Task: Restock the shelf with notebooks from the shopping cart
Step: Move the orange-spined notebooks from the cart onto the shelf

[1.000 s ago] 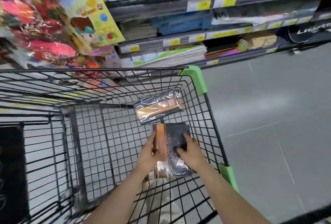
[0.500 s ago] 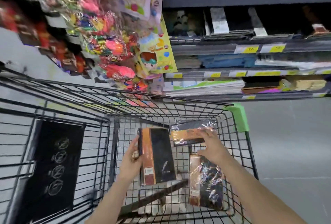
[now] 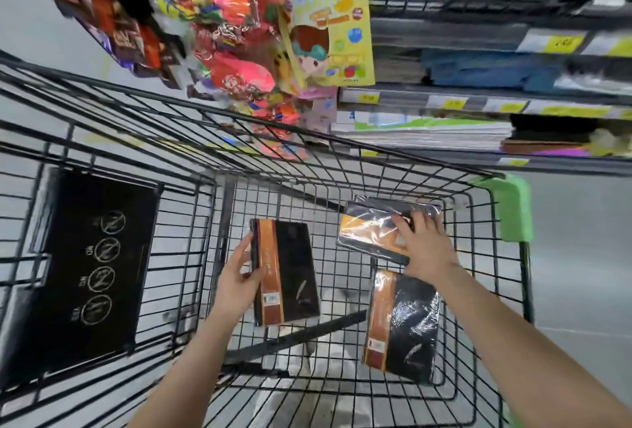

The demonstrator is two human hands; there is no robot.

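1. Black wire of the shopping cart (image 3: 376,167) filling most of the view, near edge cut off at the bottom.
2. Gripping a black notebook with an orange spine band (image 3: 285,268) along its left edge with the left hand (image 3: 236,285): thumb lying over the cover's edge, fingers (image 3: 244,246) curling behind and mostly hidden; notebook tilting above the cart floor.
3. Pressing down with the right hand (image 3: 425,246) on a plastic-wrapped notebook (image 3: 372,232) leaning near the cart's far right corner; fingers spreading over its right end, tips curling round the far edge, so gripping or only pressing being hard to tell.
4. Lying flat on the cart floor just below that hand, a third wrapped notebook (image 3: 403,325), top edge covered by the right wrist, glare on the wrap hiding the print.
5. Hanging on the cart's left side, a black panel with round warning symbols (image 3: 92,273), text too small for reading.
6. Showing at upper right, the shelf (image 3: 478,95) with yellow price tags (image 3: 561,43), smeared and unreadable, stacked paper goods below running out of frame.
7. Dangling at upper left, bright toy packets (image 3: 232,51), blurring together, tops cut off.
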